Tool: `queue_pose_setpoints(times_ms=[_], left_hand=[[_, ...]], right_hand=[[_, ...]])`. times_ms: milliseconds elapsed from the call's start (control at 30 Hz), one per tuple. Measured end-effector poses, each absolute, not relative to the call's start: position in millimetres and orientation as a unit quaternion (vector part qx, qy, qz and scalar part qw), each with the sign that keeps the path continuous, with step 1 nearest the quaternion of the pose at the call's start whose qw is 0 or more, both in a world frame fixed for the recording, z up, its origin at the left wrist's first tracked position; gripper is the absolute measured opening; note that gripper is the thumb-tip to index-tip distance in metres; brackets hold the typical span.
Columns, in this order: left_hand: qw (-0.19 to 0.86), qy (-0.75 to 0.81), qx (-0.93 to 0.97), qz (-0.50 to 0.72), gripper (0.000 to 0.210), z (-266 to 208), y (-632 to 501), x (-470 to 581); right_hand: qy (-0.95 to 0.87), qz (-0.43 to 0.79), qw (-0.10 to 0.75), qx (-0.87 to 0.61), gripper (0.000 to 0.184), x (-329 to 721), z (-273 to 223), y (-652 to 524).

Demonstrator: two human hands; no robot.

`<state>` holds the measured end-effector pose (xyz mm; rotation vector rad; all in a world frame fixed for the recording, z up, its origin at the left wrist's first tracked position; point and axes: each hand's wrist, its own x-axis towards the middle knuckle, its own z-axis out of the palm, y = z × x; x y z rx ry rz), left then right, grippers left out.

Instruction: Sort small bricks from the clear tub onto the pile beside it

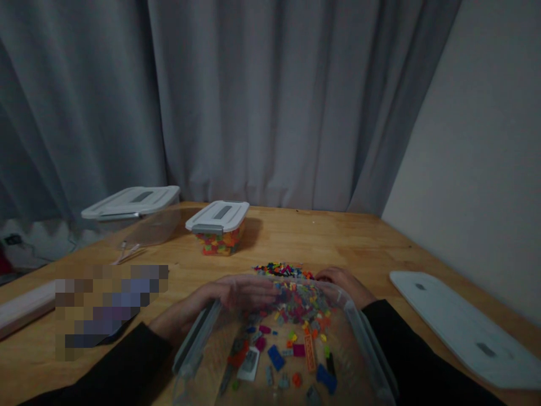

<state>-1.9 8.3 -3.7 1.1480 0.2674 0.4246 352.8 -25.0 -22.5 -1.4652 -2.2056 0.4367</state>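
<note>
In front of me a clear plastic box (350,361) holds scattered small building bricks (276,358) of many colours, among them an orange bar and blue pieces. Beyond its far edge, a heap of tiny bricks (281,269) lies on the wooden table. My left hand (245,290) reaches around the box's far left side, fingers stretched flat toward the heap and partly seen through the plastic. At the heap's right edge is my right hand (340,279), its fingers loosely curved inward. The box hides part of that hand, and I see nothing held in it.
A white-lidded box of colourful bricks (220,231) stands farther back. To its left is a larger clear box with a white lid (139,200). One loose white lid (460,327) lies at right. A pale long object (29,307) and a pixelated item (114,313) lie at left.
</note>
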Motion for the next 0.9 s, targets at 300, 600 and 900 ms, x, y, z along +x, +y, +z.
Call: queue_pose_setpoints(times_ms=[300, 600, 900], left_hand=[[0.803, 0.148, 0.532, 0.225, 0.08, -4.1, 1.6, 1.3], [0.807, 0.14, 0.546, 0.174, 0.082, 0.4, 10.3, -1.8], [0.798, 0.126, 0.557, 0.192, 0.083, 1.0, 7.0, -0.2]], right_hand=[[-0.774, 0.167, 0.308, -0.527, 0.038, 355.9, -29.4, -17.5], [-0.67, 0.268, 0.431, -0.542, 0.044, 347.7, -18.8, -22.7], [-0.529, 0.52, 0.543, -0.395, 0.028, 342.9, 7.3, -40.5]])
